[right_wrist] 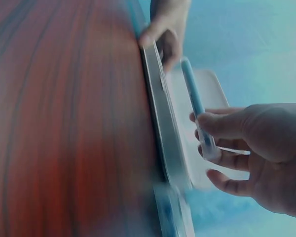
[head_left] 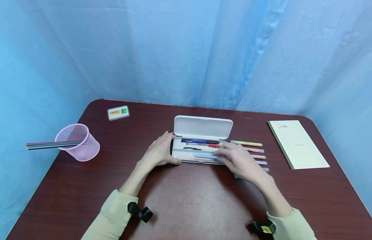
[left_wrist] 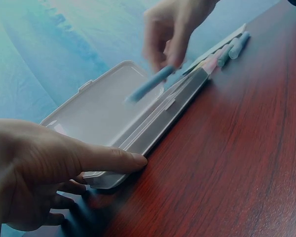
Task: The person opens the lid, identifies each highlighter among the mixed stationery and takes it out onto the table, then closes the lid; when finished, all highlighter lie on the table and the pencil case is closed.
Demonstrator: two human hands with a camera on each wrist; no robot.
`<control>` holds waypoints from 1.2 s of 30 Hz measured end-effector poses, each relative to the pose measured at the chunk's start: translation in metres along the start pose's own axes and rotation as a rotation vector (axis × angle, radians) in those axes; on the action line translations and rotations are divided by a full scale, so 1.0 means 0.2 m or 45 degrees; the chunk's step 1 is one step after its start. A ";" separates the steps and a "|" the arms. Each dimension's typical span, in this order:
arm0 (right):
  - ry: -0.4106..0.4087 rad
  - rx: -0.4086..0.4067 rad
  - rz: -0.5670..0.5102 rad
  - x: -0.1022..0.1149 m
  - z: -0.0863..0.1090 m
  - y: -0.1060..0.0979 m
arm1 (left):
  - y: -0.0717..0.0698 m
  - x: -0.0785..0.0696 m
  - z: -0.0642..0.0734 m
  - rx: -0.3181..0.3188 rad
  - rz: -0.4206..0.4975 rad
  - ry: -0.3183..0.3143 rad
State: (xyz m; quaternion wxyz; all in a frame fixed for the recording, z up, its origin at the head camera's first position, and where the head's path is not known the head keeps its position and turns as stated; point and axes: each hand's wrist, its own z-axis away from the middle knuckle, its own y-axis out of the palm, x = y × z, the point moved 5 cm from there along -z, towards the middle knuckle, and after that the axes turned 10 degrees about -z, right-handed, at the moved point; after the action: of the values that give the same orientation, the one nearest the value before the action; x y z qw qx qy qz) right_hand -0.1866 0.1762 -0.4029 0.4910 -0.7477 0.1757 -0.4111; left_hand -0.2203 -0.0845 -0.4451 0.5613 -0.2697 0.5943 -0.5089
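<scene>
A white plastic pencil case (head_left: 203, 127) lies on the table with its lid raised at the back. My left hand (head_left: 159, 150) grips its left end, the thumb along the front edge and the fingers round the far side. Between thumb and fingertips my right hand (head_left: 239, 160) pinches a light blue marker (right_wrist: 191, 86), held above the right part of the case. Inside the case are a blue pen (head_left: 197, 141), a red pen (head_left: 200, 144) and a black-marked pen (head_left: 190, 148) in the back compartment; something pink (head_left: 188, 158) lies in the front one.
Several pastel markers (head_left: 248, 143) lie in a row right of the case, partly behind my right hand. A notebook (head_left: 299, 143) is farther right. At left, a pink mesh cup (head_left: 90, 148) lies tipped, pencils (head_left: 54, 144) sticking out. A small card-like item (head_left: 118, 113) sits at the back left.
</scene>
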 end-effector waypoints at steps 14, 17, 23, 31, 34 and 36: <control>-0.014 0.044 -0.162 -0.25 0.42 -0.23 | -0.01 0.01 0.00 0.017 -0.002 -0.019; 0.026 0.107 -0.223 -0.28 0.48 -0.26 | -0.01 0.01 0.00 0.011 -0.005 -0.010; 0.094 0.202 -0.219 -0.33 0.56 -0.28 | 0.00 0.00 0.00 0.013 -0.006 0.005; 0.076 0.229 -0.179 -0.35 0.55 -0.25 | -0.01 -0.01 0.00 0.014 0.000 -0.003; 0.045 0.226 -0.169 -0.35 0.55 -0.23 | 0.00 -0.01 0.00 0.015 0.000 -0.005; 0.048 0.230 -0.166 -0.36 0.54 -0.23 | 0.00 -0.01 0.00 0.015 0.002 -0.006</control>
State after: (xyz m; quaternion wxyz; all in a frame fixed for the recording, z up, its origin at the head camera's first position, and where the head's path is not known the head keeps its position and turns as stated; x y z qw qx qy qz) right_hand -0.1506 0.3081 -0.4137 0.5253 -0.7022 0.0982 -0.4704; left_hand -0.2201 -0.0835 -0.4441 0.5646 -0.2673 0.5902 -0.5114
